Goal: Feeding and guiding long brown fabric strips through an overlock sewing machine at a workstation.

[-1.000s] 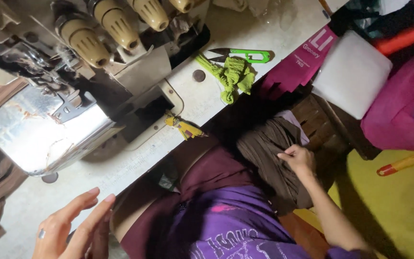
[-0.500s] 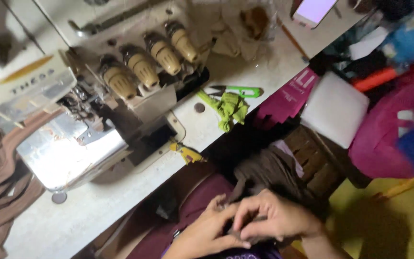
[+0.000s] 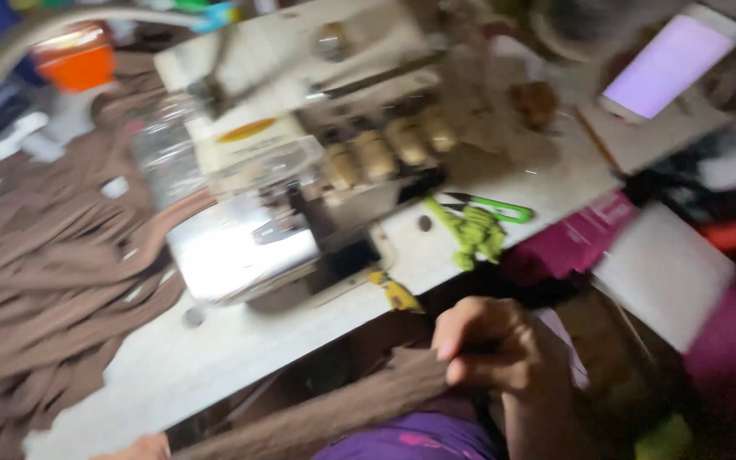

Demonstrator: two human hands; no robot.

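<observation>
My right hand (image 3: 494, 347) is closed on one end of a long brown fabric strip (image 3: 334, 413) just below the table's front edge. The strip runs down-left toward my left hand (image 3: 142, 446), which only shows its fingertips at the bottom edge, so I cannot tell its grip. A white overlock sewing machine (image 3: 300, 179) with several cream tension knobs (image 3: 385, 152) stands on the table (image 3: 215, 358) above my hands. The picture is blurred by motion.
A pile of brown fabric (image 3: 44, 281) covers the table's left side. Green-handled snips (image 3: 491, 207) and a green cloth bundle (image 3: 474, 234) lie right of the machine. A lit phone (image 3: 666, 64), an orange container (image 3: 78, 60) and a white pad (image 3: 662, 273) are nearby.
The view has swung up and left. My hands, together half a second ago, have parted: the right now holds the brown strip up near the table edge, the left has dropped to the bottom edge.
</observation>
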